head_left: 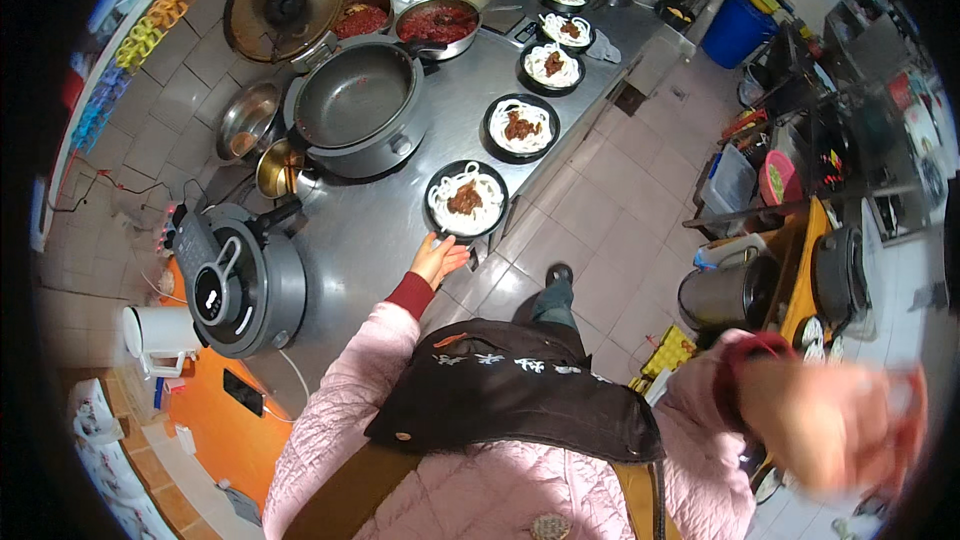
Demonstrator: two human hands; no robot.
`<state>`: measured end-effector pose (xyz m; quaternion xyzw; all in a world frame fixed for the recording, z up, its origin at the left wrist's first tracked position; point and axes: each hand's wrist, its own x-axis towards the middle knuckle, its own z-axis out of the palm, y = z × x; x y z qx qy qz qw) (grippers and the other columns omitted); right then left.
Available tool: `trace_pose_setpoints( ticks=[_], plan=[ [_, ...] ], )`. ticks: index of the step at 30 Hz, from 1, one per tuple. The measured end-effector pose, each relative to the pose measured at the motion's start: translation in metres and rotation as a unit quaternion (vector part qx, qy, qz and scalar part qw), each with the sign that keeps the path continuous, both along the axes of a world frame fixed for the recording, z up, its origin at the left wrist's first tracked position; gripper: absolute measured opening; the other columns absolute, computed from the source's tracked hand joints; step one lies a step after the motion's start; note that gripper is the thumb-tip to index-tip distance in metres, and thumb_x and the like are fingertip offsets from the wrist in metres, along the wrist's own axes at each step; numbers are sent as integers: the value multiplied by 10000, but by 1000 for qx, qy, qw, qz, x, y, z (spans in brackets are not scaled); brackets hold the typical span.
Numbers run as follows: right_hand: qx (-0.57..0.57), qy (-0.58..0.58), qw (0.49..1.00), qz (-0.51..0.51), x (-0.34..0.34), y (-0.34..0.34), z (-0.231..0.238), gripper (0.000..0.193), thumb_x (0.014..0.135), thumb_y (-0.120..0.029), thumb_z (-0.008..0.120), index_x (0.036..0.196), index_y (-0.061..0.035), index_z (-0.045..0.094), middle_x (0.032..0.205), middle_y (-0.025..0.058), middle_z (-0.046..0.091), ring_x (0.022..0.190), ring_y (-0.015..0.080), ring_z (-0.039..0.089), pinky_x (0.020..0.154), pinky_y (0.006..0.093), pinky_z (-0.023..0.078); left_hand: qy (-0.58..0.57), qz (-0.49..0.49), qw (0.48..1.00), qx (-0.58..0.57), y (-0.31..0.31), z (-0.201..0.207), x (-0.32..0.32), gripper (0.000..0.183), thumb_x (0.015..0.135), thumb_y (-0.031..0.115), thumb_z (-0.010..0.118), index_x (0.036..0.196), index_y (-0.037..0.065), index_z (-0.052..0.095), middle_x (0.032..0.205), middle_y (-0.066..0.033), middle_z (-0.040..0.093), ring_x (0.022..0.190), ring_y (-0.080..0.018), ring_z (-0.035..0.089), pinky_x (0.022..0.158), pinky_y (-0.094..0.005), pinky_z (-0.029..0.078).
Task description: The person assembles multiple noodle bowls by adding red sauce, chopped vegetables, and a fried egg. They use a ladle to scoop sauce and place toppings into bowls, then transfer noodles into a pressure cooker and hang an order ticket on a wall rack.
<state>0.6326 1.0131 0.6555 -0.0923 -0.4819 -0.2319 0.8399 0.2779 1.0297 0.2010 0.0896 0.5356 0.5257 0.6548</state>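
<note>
Resting open-fingered on the steel counter point(400, 230), her left hand point(437, 259) touches the nearest noodle bowl point(466, 200) just ahead of it, while the blurred right hand point(830, 425), grip unreadable, hangs well apart.

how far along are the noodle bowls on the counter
Done: the nearest bowl and the next bowl already hold white noodles with brown topping, as do those farther along the steel counter. In hand: the left hand rests at the nearest bowl's rim; the right hand is blurred, off to the side. Left: the big pot looks empty.
</note>
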Motion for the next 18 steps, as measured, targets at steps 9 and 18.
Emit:
trace_pose_setpoints(
  ticks=[9,18],
  plan=[
    [-824,-27,226,519,-37,326,-380,522,980,-204,562,1422,-54,328,1028,140,620,846,224,663,767,326,584,-67,150,982,88,15,6,50,533,1006,64,431,1484,92,198,1325,-298,491,1183,-429,561,1045,-576,423],
    [-762,-21,105,639,-85,376,-436,699,979,-43,462,1555,-212,104,1105,145,624,860,244,680,730,356,608,-17,247,969,-11,16,18,72,639,899,-37,473,1477,166,290,1224,-227,590,950,-415,675,720,-428,602]
  ],
)
